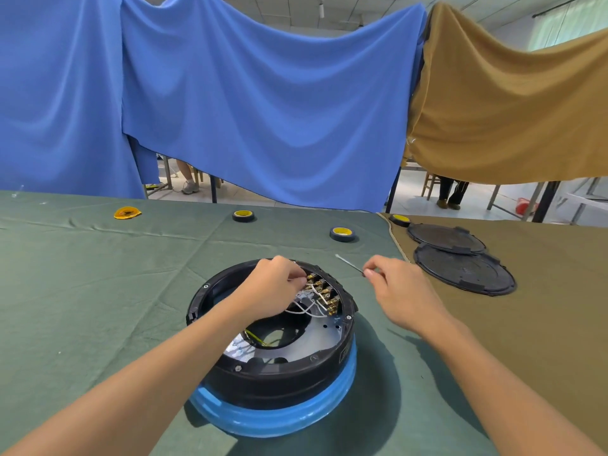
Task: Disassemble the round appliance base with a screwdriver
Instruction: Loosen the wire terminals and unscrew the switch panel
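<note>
The round appliance base [273, 376] lies upside down on the green cloth, with a black shell, a blue lower ring and its inside exposed. White wires [311, 306] and brass terminals [324, 292] sit at its far right inner rim. My left hand [274, 287] reaches into the base and pinches something small at the terminals. My right hand [399, 291] hovers right of the base and pinches the end of a thin metal screwdriver [348, 264], whose shaft points up and left.
Two black round cover plates [464, 269] lie on the brown cloth at the right. Three tape rolls [342, 234] sit further back, with a yellow object [127, 212] at the far left. Blue and brown curtains hang behind the table.
</note>
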`<state>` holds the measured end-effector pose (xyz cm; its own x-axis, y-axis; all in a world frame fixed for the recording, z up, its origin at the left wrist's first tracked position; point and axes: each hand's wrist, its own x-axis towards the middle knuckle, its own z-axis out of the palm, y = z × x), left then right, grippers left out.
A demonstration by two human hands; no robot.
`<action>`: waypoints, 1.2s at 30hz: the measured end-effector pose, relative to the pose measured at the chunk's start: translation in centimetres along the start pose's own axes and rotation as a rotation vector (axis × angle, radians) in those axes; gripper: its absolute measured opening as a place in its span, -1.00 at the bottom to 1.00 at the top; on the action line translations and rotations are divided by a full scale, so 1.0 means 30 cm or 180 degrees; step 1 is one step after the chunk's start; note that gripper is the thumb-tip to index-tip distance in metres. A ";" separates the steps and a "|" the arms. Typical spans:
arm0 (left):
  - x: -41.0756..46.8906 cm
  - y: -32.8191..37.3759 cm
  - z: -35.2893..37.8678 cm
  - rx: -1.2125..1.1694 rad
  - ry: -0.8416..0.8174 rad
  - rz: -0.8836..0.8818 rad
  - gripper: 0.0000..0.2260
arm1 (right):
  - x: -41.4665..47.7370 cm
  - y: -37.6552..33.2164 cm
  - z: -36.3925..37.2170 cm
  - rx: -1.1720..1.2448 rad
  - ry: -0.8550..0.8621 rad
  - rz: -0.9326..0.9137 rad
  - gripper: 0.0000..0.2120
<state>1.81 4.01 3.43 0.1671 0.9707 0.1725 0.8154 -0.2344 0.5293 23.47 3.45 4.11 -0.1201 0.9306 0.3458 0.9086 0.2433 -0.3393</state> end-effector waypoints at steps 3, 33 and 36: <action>0.030 0.004 -0.027 -0.0127 -0.0137 -0.0123 -0.80 | -0.013 -0.066 -0.043 -0.0009 -0.0099 -0.0347 -0.82; 0.017 -0.024 0.016 0.0126 -0.0058 0.0074 -0.75 | 0.067 -0.262 -0.108 -0.1416 -0.0694 -0.0939 -0.90; 0.019 -0.026 0.019 0.0144 -0.0095 0.0066 -0.78 | 0.079 -0.299 -0.120 -0.1611 -0.0799 -0.0959 -0.80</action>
<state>1.58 4.78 2.65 0.2001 0.9670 0.1579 0.8357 -0.2525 0.4876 16.49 2.48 11.11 -0.4339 0.8922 0.1254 0.8895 0.4020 0.2171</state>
